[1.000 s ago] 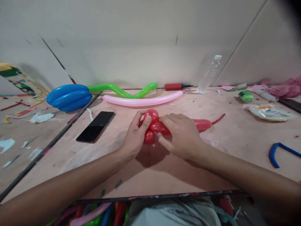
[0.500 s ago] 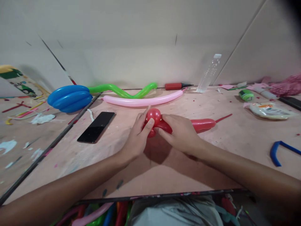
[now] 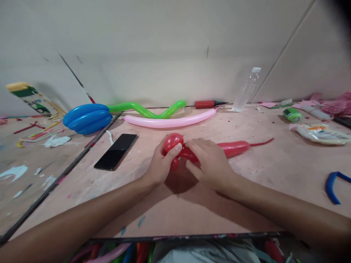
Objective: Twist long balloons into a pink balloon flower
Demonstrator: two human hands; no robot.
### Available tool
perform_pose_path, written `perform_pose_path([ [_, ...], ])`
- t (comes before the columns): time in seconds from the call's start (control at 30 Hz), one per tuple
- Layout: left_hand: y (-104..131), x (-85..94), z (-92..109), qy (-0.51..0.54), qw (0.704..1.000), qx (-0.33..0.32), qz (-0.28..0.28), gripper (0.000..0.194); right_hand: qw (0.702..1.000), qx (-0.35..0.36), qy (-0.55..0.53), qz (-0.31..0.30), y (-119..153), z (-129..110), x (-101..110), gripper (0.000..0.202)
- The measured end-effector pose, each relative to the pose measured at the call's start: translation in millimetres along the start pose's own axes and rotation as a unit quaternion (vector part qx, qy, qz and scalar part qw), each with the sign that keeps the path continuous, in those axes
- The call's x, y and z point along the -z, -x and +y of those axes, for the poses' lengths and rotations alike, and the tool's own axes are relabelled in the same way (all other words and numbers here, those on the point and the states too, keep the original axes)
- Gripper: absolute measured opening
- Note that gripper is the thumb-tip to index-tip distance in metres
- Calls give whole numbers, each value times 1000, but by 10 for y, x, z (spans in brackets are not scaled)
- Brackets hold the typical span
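Observation:
A long red balloon (image 3: 236, 148) lies across the middle of my view, with round twisted bubbles at its left end and a thin uninflated tail at its right. My left hand (image 3: 161, 162) is closed on the bubbles, its thumb pressed over the upper one. Just right of it, my right hand (image 3: 208, 160) wraps round the long section, fingers over the top and thumb below. The balloon's underside near the palms is hidden.
Behind the hands lie a pink balloon (image 3: 170, 121), a green balloon (image 3: 137, 108), a blue balloon bundle (image 3: 87, 118) and a red pump (image 3: 205, 104). A phone (image 3: 115, 151) is left; a bottle (image 3: 246, 90), wipes pack (image 3: 322, 133) and blue balloon piece (image 3: 331, 186) are right.
The bubbles in my left hand have tilted and shifted left, apart from my right fingers. My right thumb has moved off the twist. The whole view has shifted slightly.

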State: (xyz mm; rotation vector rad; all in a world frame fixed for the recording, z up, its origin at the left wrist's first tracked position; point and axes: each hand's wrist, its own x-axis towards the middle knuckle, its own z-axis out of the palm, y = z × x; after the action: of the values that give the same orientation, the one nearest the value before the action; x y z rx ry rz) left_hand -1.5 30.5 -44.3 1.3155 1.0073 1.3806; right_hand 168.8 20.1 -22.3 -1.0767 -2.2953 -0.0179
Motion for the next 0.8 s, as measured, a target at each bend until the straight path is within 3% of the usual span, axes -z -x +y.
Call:
perform_pose_path([
  [0.1,-28,27,-23,34,991,125,-36,52,999,7,31,6,13,71,-46,23],
  [0.17,-37,24,-40,52,985,160,-39,53,1000,-3,30,-7,24,105,-91,24],
  [0.27,-33,12,-41,16,993,109,-37,50,999,-15,24,-37,40,138,-148,31],
  [0.4,13,11,-15,-67,997,33,-17,61,999,-31,21,-39,42,185,-163,48],
  [0.6,57,30,-73,-23,994,60,-84,58,996,-79,0,-52,70,295,-173,46],
  [0.73,50,61,-145,-78,989,69,-107,57,995,-78,-57,-30,114,327,-169,81],
  [0.8,60,88,-168,-106,985,62,-123,55,994,-63,-88,-31,115,336,-125,89],
])
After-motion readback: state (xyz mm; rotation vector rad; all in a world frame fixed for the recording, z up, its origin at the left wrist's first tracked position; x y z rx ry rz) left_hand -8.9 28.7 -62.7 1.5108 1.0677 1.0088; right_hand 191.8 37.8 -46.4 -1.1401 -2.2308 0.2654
